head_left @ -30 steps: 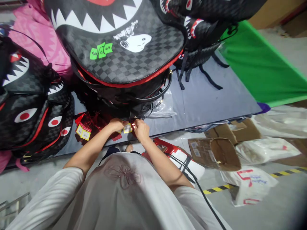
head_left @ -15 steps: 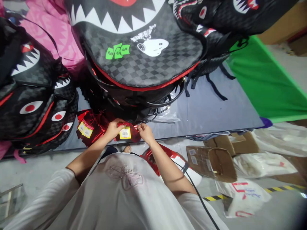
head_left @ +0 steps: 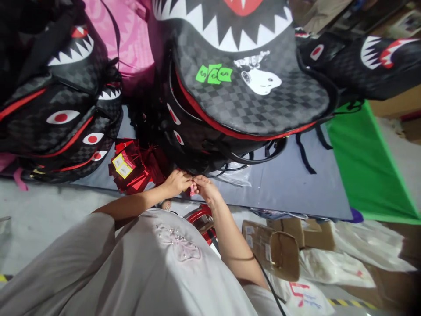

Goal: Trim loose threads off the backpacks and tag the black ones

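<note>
My left hand and my right hand meet at the table's front edge, fingers closed in a pinch. Between them shows a small part of a red hang tag; the fingers hide the rest, and any string on it is too small to make out. Left of my hands lies a pile of red hang tags, some with yellow-edged barcode stickers. Just beyond my fingers stands a big black checkered backpack with shark teeth, green bills and a white cartoon dog printed on it. Its handle loop hangs close above my right hand.
Black shark-face backpacks are stacked at the left, with a pink bag behind. More black bags lie at the right. The grey table adjoins a green sheet. Cardboard boxes and white sacks sit on the floor.
My hands have come together, and the tag's yellow sticker between them is now hidden. The view has shifted, so the backpacks appear farther right and the tag pile slightly higher.
</note>
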The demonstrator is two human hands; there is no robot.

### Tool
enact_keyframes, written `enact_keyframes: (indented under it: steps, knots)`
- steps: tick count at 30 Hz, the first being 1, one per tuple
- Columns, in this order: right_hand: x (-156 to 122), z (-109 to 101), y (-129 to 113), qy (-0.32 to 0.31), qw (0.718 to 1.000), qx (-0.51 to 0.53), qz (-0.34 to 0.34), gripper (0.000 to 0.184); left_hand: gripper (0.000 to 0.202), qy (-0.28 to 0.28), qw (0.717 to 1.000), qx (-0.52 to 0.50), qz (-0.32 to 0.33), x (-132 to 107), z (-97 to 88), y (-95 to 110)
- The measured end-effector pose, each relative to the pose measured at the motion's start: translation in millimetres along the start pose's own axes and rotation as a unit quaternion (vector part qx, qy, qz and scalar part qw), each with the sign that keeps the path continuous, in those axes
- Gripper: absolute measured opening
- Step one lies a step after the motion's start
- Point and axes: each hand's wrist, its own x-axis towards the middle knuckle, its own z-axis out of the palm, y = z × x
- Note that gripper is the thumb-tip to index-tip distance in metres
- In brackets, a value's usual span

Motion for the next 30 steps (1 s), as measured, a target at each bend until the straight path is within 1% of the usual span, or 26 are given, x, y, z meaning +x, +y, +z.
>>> enact_keyframes:
  steps: [2,3,4,6,8,9,10,11,14,16,17,19,22,30]
  knots:
    - [-0.1,-1.4,0.9,-0.002,1.000,0.018,0.000,0.038,0.027,0.012,0.997,-0.069,-0.037,1.0,5.8,-0.5]
    - [0.4,-2.2,1.6,0.000,1.000,0.024,0.000,0.039,0.026,0.025,0.991,-0.121,-0.060,1.8,8.7,-1.3]
    - [1.2,-2.7,2.4,0.003,1.000,0.030,-0.001,0.039,0.025,0.041,0.979,-0.179,-0.090,2.8,11.5,-2.2]
    - [3.6,-2.3,5.0,0.015,0.999,0.040,-0.006,0.039,0.019,0.069,0.940,-0.290,-0.167,5.8,16.4,-3.8]
    - [6.6,0.4,9.3,0.035,0.998,0.052,-0.018,0.040,0.018,0.081,0.903,-0.350,-0.234,8.6,19.1,-4.8]
    - [8.1,2.5,12.1,0.047,0.997,0.057,-0.026,0.040,0.017,0.081,0.894,-0.361,-0.251,9.3,19.3,-5.1]
    - [9.7,5.1,15.2,0.062,0.996,0.061,-0.035,0.041,0.016,0.077,0.894,-0.361,-0.254,9.3,18.7,-5.3]
    - [11.2,7.9,18.6,0.080,0.994,0.064,-0.044,0.041,0.015,0.072,0.899,-0.351,-0.250,8.5,17.5,-5.3]
    - [15.5,17.1,28.8,0.140,0.985,0.066,-0.076,0.042,0.017,0.045,0.925,-0.291,-0.241,3.7,12.2,-3.5]
    - [17.6,22.7,34.6,0.174,0.978,0.062,-0.099,0.042,0.020,0.022,0.935,-0.246,-0.253,0.9,9.3,-0.9]
    - [18.3,25.1,36.8,0.186,0.975,0.058,-0.110,0.042,0.022,0.011,0.936,-0.232,-0.263,0.2,8.3,0.5]
    - [19.0,28.5,40.1,0.202,0.969,0.050,-0.130,0.041,0.024,-0.004,0.936,-0.217,-0.277,0.2,7.6,3.2]
    - [19.2,29.8,42.6,0.213,0.965,0.034,-0.152,0.038,0.025,-0.013,0.931,-0.221,-0.289,2.6,8.2,5.9]
    - [19.2,21.7,46.2,0.223,0.955,-0.020,-0.194,0.033,0.023,-0.010,0.911,-0.243,-0.333,11.2,16.3,10.1]
